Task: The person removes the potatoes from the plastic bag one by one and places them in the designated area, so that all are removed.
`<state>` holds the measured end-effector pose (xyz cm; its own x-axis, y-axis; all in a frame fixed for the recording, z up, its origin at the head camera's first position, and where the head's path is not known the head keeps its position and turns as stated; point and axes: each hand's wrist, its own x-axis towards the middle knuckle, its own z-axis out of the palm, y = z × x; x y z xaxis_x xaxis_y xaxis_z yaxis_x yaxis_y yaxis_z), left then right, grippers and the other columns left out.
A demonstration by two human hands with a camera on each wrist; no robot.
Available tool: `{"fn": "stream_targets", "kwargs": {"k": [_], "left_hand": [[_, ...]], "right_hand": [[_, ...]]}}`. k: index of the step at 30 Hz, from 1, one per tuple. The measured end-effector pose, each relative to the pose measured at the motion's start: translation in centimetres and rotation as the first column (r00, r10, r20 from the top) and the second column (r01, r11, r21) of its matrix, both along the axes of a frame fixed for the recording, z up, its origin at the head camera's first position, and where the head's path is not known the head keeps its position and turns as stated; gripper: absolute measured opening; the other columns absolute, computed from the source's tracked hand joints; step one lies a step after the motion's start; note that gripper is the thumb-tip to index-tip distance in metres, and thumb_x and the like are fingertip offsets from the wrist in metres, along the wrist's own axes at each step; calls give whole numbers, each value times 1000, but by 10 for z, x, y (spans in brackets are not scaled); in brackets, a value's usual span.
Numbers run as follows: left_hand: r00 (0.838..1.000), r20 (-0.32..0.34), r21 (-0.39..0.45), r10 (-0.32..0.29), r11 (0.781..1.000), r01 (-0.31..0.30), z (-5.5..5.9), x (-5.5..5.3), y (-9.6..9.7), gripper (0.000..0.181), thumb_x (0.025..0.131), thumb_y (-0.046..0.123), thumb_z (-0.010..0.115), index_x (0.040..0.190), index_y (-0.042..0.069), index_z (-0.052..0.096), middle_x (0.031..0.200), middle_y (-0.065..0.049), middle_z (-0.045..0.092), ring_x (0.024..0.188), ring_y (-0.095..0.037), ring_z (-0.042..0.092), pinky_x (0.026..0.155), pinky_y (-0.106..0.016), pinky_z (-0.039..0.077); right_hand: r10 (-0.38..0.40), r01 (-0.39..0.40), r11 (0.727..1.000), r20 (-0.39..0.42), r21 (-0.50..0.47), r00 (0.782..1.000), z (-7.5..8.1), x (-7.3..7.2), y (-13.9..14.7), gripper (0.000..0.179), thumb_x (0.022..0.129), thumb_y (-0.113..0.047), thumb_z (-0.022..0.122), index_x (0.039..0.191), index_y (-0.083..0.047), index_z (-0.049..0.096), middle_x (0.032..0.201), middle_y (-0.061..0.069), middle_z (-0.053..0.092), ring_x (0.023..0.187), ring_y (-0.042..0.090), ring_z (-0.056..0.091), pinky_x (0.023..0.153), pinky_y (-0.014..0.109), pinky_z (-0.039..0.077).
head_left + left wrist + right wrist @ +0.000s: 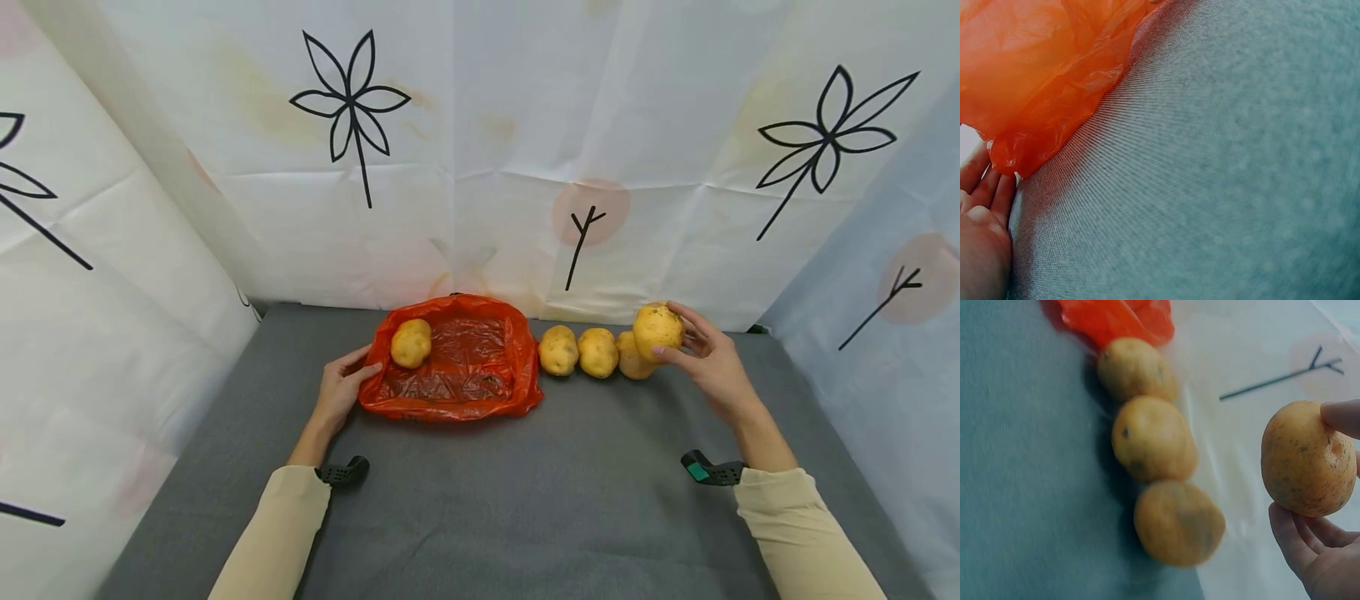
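Note:
A red plastic bag (453,408) lies spread open with its rim rolled, and one potato (411,343) sits inside at the left. My left hand (343,385) holds the bag's left edge, thumb over the rim and fingers along the outside; in the left wrist view the fingers (1002,197) touch the orange-looking plastic. Three potatoes stand in a row right of the bag: a near one (558,350), a middle one (597,352) and a far one (1179,524). Raised above the row's right end, another potato (1307,459) is pinched between the thumb and fingers of my right hand (708,358).
Grey cloth (525,508) covers the table. White fabric walls (480,133) with printed flowers and twigs stand behind it and at both sides. Each wrist wears a dark band, the left band (345,472) and the right band (712,469).

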<state>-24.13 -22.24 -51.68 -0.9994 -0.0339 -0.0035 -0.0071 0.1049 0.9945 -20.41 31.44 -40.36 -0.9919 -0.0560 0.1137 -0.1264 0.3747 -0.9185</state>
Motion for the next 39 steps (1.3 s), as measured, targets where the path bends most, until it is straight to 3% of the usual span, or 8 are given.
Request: {"fn": "stream_targets", "kwargs": {"k": [4,10,13,19,26,29,35,39], "left_hand": [[1000,0,5,-4,1000,4,-1,-2,-1,48,100,9,64,146,0,53,147,-21,50,112,-4,54,88,-14,47],[1000,5,1,-7,1000,7,-1,-2,-1,48,100,9,64,146,0,53,147,-22,50,113,-5,55,89,-14,48],[1000,7,1,-6,1000,6,-1,0,0,48,100,12,65,146,2,54,146,-19,52,114,-7,55,89,-14,48],[1000,16,10,-14,1000,14,7,2,2,47,101,9,64,146,0,53,147,-21,51,113,-8,54,88,-14,48],[999,22,-10,-26,1000,27,33,15,9,47,101,5,61,145,-5,51,146,-25,50,110,-6,55,88,-14,49],[999,24,-4,-26,1000,27,34,15,9,47,100,5,62,145,-5,52,146,-24,50,111,-8,55,87,-15,49],[999,25,-16,-28,999,28,32,14,9,47,101,5,61,146,-5,51,147,-25,49,111,-8,56,87,-15,49],[999,24,-2,-24,1000,24,16,6,4,48,101,7,62,146,-2,51,148,-23,49,111,-7,56,87,-15,50]], "right_hand": [[-53,53,999,37,5,998,-4,-3,17,73,99,-18,68,162,-24,30,156,26,29,133,40,39,85,13,46],[-103,104,995,103,-5,989,-18,-10,41,74,99,-22,69,162,-27,29,152,23,31,120,16,47,84,12,47],[-116,120,993,167,-14,979,-26,-13,50,76,99,-27,69,162,-30,27,158,25,22,128,26,42,87,17,47],[-148,145,989,269,33,952,-41,-21,59,80,99,-32,68,163,-29,21,166,24,3,143,45,22,100,46,39],[-117,101,993,312,67,943,-52,-27,65,81,101,-26,66,164,-21,17,164,29,0,145,50,19,103,51,39],[-78,56,995,315,78,946,-54,-27,65,81,101,-26,66,164,-18,16,163,31,1,143,51,20,101,51,40],[-64,29,993,310,117,948,-54,-27,63,83,100,-25,67,164,-14,14,163,33,-1,144,56,12,105,66,30],[-60,24,992,305,123,951,-54,-27,62,84,100,-25,67,164,-13,13,164,31,-2,145,56,8,106,68,29]]}}
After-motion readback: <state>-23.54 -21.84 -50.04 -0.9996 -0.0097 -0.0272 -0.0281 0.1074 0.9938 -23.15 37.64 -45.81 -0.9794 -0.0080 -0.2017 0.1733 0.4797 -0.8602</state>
